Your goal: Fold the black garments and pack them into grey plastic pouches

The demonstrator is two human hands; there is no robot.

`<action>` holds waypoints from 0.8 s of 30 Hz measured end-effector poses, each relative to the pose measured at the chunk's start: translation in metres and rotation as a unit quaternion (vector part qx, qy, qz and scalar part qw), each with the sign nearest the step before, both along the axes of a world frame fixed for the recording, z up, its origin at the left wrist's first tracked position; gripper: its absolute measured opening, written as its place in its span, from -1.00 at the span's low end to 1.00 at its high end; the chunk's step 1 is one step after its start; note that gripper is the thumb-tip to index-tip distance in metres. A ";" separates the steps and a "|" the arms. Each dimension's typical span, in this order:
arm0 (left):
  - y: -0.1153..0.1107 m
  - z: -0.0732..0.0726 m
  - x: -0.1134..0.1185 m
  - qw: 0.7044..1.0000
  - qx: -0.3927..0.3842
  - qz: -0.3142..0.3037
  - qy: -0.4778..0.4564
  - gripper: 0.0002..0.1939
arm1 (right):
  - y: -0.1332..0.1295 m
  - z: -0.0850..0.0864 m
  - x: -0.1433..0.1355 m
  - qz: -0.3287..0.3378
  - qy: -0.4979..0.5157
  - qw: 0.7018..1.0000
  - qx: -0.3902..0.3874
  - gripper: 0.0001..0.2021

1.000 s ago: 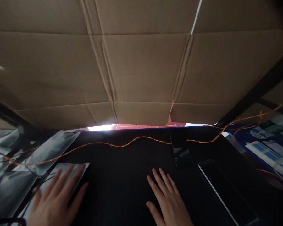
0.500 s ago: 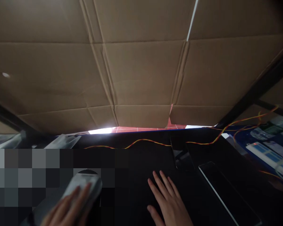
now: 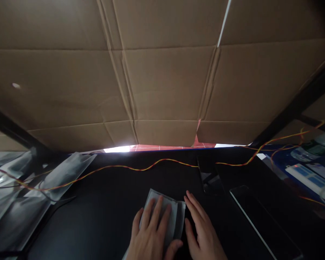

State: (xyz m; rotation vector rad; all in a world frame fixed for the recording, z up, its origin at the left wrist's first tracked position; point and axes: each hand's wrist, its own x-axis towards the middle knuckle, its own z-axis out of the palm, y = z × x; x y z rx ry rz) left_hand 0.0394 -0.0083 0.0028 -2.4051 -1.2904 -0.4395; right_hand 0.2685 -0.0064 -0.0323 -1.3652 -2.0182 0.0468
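A frosted, translucent plastic pouch (image 3: 176, 216) lies on the black tabletop (image 3: 103, 213) at the bottom middle of the head view. My left hand (image 3: 151, 231) rests flat across it, fingers spread and thumb out to the right. What the pouch contains cannot be made out. Just to the right, my right hand (image 3: 204, 231) lies with its fingers stretched out and thumb apart. Its fingertips are at the pouch's right edge; whether they touch it I cannot tell.
Several plastic bags (image 3: 62, 175) lie at left. A twisted red-yellow wire (image 3: 141, 169) crosses the table. Right of my hands are a dark phone (image 3: 209, 178) and a long black flat device (image 3: 262, 216). A white power strip (image 3: 308, 182) lies far right; a cardboard sheet (image 3: 162, 83) stands behind.
My left hand has moved right with the pouch, from the left side to beside my right hand. My right hand has shifted slightly, its fingers closer together.
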 end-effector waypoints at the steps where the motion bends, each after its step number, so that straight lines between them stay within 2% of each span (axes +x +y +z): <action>1: 0.004 -0.002 0.002 1.000 0.019 -0.001 -0.007 -0.33 | 0.001 0.001 -0.001 -0.015 0.020 1.000 -0.013 -0.41; 4: 0.007 -0.013 0.009 0.999 0.034 0.035 -0.024 -0.34 | 0.008 0.011 -0.003 -0.038 0.056 0.994 -0.081 -0.59; 8: 0.001 -0.027 0.014 0.996 0.022 0.082 -0.039 -0.31 | 0.029 0.030 -0.007 -0.064 0.062 0.982 -0.166 -0.67; 12: 0.000 -0.033 0.014 0.995 0.024 0.087 -0.049 -0.29 | 0.052 0.044 -0.015 -0.055 0.058 0.966 -0.247 -0.68; 15: -0.001 -0.034 0.014 0.992 0.007 0.104 -0.068 -0.30 | 0.052 0.049 -0.019 -0.039 0.062 0.952 -0.296 -0.67; 19: 0.000 -0.032 0.012 0.988 -0.032 0.132 -0.080 -0.30 | 0.023 0.041 -0.027 -0.016 0.056 0.930 -0.362 -0.68; 24: 0.006 -0.020 0.012 0.977 -0.086 0.173 -0.088 -0.38 | -0.017 0.003 -0.048 0.014 0.006 0.885 -0.466 -0.86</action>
